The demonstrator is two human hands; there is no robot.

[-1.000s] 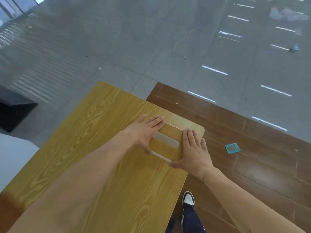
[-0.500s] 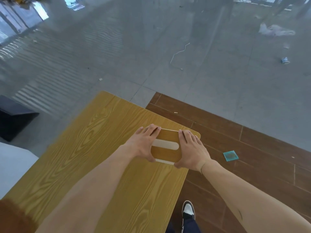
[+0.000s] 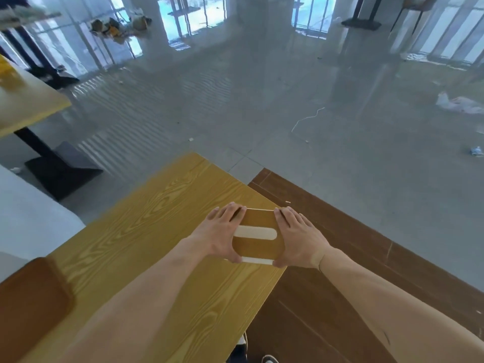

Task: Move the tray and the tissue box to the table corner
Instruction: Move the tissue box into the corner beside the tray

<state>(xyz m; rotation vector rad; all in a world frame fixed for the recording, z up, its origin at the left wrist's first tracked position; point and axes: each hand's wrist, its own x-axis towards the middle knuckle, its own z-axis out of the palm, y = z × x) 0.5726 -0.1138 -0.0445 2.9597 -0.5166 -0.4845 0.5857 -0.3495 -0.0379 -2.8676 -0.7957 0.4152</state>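
The brown wood-topped rectangular tissue box (image 3: 258, 244), with a pale oval slot across its lid and a white lower edge, sits at the far right corner of the yellow wood-grain surface (image 3: 146, 231), close to the right edge. The left hand (image 3: 218, 235) clasps the box's 9 o'clock side, fingers stretched along it toward 12 o'clock and thumb hooked at the near corner; the right hand (image 3: 297, 238) presses the 3 o'clock side the same way, so the box is squeezed between both palms. At 8 o'clock, at the near left of the surface, lies a dark brown tray (image 3: 31, 299) with rounded corners, well apart from the box. Beyond the surface's right edge runs dark brown plank flooring (image 3: 366, 258), and past that a glossy grey tiled floor (image 3: 262, 100).
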